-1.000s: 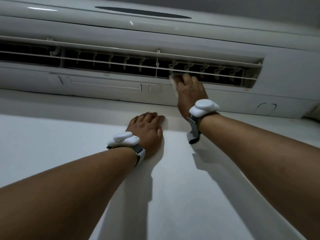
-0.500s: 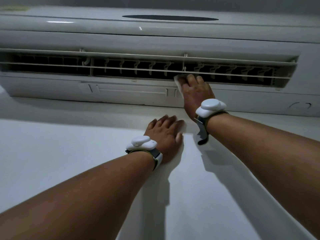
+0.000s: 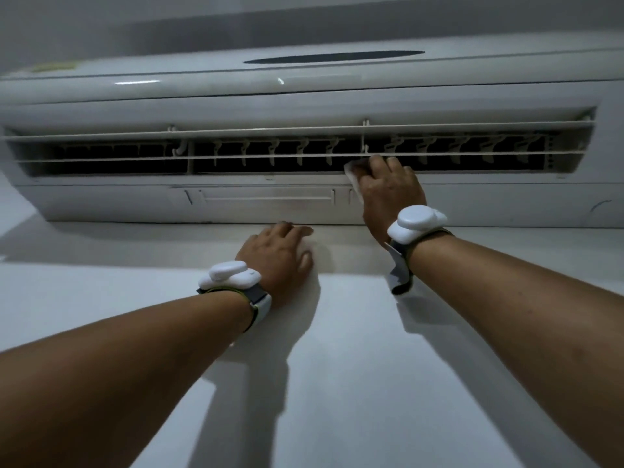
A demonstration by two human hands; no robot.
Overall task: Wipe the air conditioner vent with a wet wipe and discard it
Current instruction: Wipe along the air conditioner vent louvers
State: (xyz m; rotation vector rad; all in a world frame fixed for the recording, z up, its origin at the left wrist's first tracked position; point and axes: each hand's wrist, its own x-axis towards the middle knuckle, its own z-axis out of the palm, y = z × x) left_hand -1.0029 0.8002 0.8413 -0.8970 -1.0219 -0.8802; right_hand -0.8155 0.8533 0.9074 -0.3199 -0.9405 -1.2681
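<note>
The wet wipe is bunched under the fingers of my right hand, pressed against the lower lip of the air conditioner vent about midway along the opening, with one pale corner poking out to the left. My left hand holds nothing and lies flat and spread on the wall just below the unit, bracing me. To wipe well I should keep my fingertips firm on the wipe and run along the slat without snagging the small fins behind it.

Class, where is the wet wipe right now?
Under the right hand, the wet wipe is pressed against the vent's lower edge, near its middle.
</note>
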